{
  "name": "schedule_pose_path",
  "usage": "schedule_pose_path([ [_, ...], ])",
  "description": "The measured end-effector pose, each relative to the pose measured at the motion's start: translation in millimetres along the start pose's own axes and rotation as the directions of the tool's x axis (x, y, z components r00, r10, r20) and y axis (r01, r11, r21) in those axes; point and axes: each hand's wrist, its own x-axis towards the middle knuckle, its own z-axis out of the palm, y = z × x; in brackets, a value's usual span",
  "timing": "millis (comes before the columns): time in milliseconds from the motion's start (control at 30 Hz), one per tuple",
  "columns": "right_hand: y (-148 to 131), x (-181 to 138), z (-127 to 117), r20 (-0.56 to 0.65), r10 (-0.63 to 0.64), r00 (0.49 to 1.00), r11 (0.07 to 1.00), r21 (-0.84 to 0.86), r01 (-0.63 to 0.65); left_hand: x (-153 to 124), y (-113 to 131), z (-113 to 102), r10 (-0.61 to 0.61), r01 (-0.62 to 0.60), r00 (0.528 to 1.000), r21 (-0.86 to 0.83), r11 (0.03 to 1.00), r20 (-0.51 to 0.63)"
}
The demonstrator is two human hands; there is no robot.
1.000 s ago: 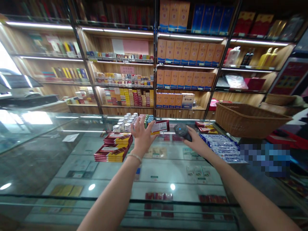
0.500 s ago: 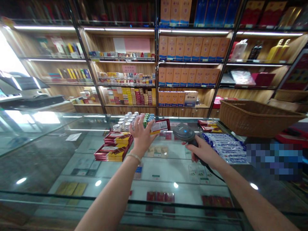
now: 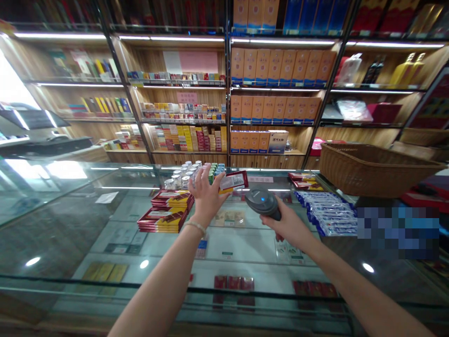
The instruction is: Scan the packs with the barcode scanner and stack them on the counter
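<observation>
Above the glass counter [image 3: 129, 252], my left hand [image 3: 206, 194] pinches a red and yellow packet [image 3: 234, 181] by its left end, the side with a printed barcode label turned towards me. It looks like the chocolate bar packs [image 3: 164, 218] stacked in two piles left of that hand. My right hand [image 3: 289, 227] is wrapped round the handle of a dark grey barcode scanner [image 3: 263, 202]. The scanner's head, with a small blue light on top, is just below and right of the packet, apart from it.
Small jars with white lids [image 3: 178, 177] and green-topped containers [image 3: 212, 173] stand behind the left hand. Blue and white packets [image 3: 328, 213], more red and yellow packs [image 3: 306, 181] and a wicker basket [image 3: 375, 175] are on the right. Stocked shelves [image 3: 277, 85] line the wall.
My right hand has moved the scanner slightly left and down, turning its head towards the packet's lower edge. My left hand keeps the packet in nearly the same place.
</observation>
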Motion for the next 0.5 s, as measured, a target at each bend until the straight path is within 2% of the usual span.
schedule_pose_path([
  [400,-0.4,-1.1,1.6,-0.071,0.013,0.997,1.0,-0.006,-0.013,0.0,-2.2,0.4,0.0,0.0,1.0,-0.006,1.0,0.02],
  [500,3.1,-0.5,2.5,-0.061,-0.04,0.997,0.998,-0.044,0.037,0.6,-0.4,-1.2,-0.006,0.006,1.0,-0.004,1.0,0.029],
])
